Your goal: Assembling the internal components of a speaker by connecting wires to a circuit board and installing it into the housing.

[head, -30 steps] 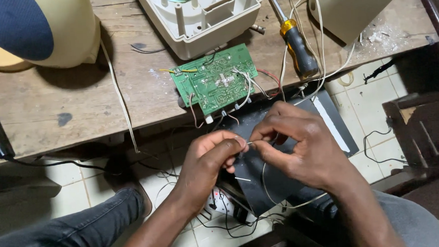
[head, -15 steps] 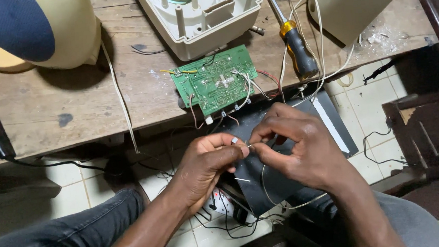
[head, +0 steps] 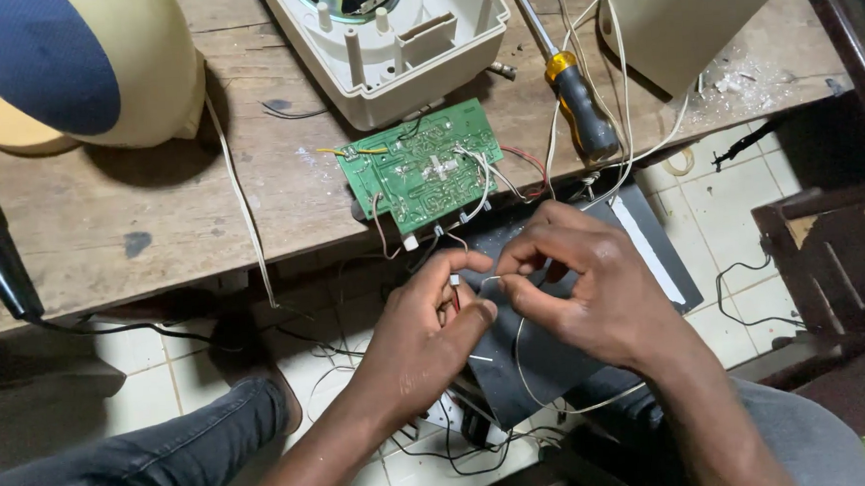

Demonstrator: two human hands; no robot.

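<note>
My left hand (head: 427, 332) and my right hand (head: 578, 285) meet just below the front edge of a wooden table (head: 155, 228). Each pinches thin white wire (head: 517, 352) between thumb and fingers, the ends almost touching between them. The wire loops down over a dark flat panel (head: 547, 365) under my hands. A green circuit board (head: 424, 167) lies on the table just above my hands, with several wires hanging off its edge.
A yellow-and-black screwdriver (head: 575, 102) lies right of the board. An opened cream speaker housing (head: 392, 38) sits behind it, a cream-and-blue round casing (head: 68, 70) at far left, a beige box (head: 697, 12) at right. Loose cables lie on the tiled floor (head: 737, 217).
My hands have shifted slightly apart, the left dropping a little lower. The wire ends between my fingertips show more plainly.
</note>
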